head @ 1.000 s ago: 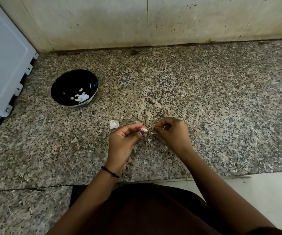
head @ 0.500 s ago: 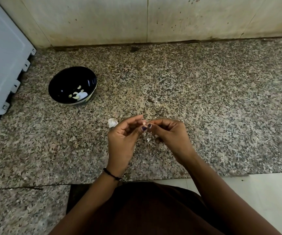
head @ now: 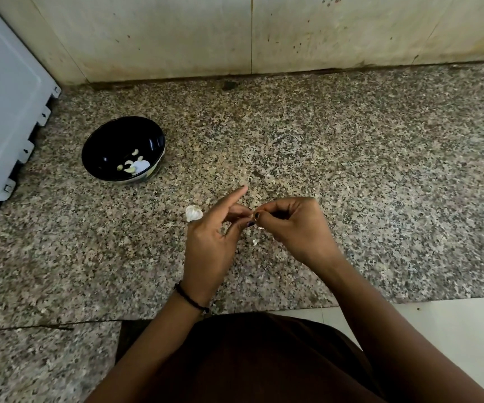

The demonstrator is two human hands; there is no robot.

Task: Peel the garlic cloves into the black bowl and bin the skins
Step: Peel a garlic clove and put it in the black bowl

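Right now my left hand [head: 213, 242] pinches the garlic clove between the thumb and its bent fingers, with the index finger sticking straight out. My right hand [head: 294, 228] has its fingers curled, thumb and forefinger nipping the skin at the clove's end. The clove itself is almost hidden between my fingertips. It is held above the granite counter [head: 351, 155], well apart from the black bowl [head: 110, 138] off to my left, where a few peeled cloves [head: 132, 167] lie.

To do this well, I reckon I should hold the clove steady with the left and draw the skin back along its length with a nail. Ripping sideways would likely tear it, and I want it off in one strip. One loose scrap [head: 254, 242] lies on the counter under my hands, and the rest of the garlic [head: 193, 213] sits just behind my left hand. No bin is in sight, so I'd gather the skins in one spot.
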